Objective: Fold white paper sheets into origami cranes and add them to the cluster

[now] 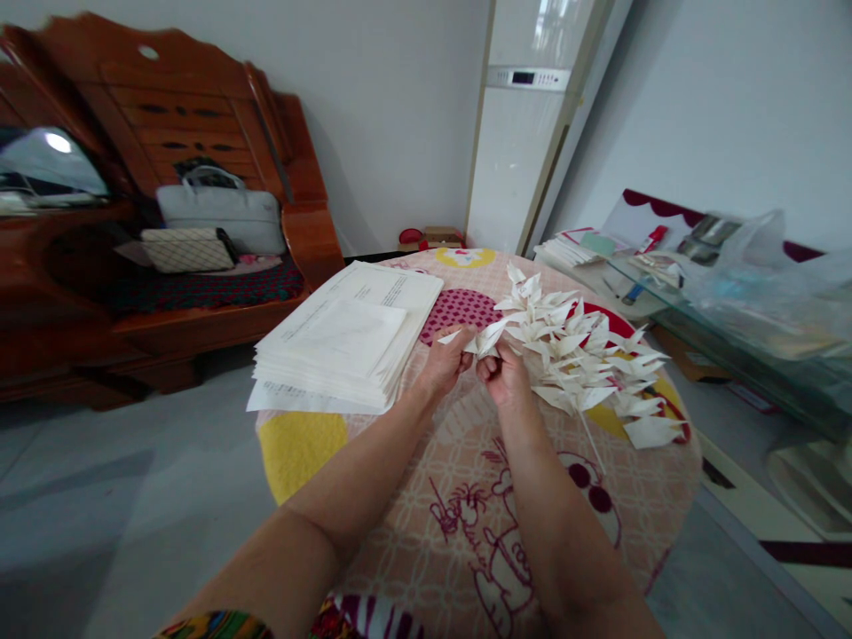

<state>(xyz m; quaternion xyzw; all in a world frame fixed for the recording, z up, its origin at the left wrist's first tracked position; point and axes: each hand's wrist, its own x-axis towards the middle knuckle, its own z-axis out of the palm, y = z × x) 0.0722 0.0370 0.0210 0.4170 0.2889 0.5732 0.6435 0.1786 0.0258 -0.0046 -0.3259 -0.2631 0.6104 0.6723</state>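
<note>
Over the middle of the round table, my left hand (450,362) and my right hand (505,371) are close together, fingers closed on a folded white paper crane (489,338). The left pinches it from the left side, the right from the right side and below. Its pointed ends stick out above the fingers. Several more paper cranes (559,333) lie in a loose pile just right of my hands. To the left rests a thick stack of white paper (333,342) with some printed text, a smaller blank sheet (356,335) on top.
A patterned cloth (426,497) covers the round table. At right, a glass-topped stand (725,328) holds a plastic bag (752,266) and papers. A wooden bench (193,106) with a grey handbag (219,217) stands back left. A tall white cabinet unit (525,133) stands behind.
</note>
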